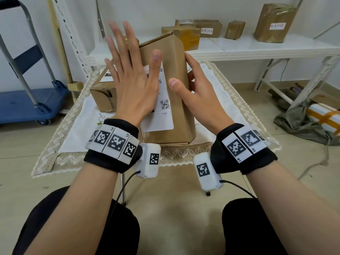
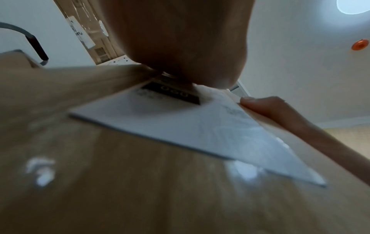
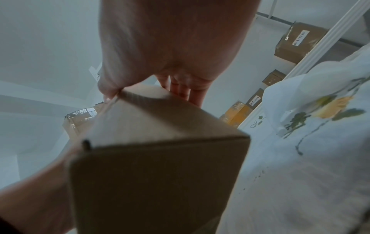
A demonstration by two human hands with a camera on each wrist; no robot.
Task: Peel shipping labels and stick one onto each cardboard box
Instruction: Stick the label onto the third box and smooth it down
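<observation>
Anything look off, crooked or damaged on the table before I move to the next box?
Yes. The tall cardboard box leans instead of standing square; the right hand grips its edge, and the left hand lies flat on its shipping label. The smaller cardboard box behind has an end flap gaping open.

Head view bright and sharp with bowed edges; both wrist views dim, motion-blurred, with ceiling light (image 2: 354, 6) glare.

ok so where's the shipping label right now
In the head view the shipping label is on the near face of the tall cardboard box, centre table, under the flat left hand; the right hand grips the box's right side.
</observation>
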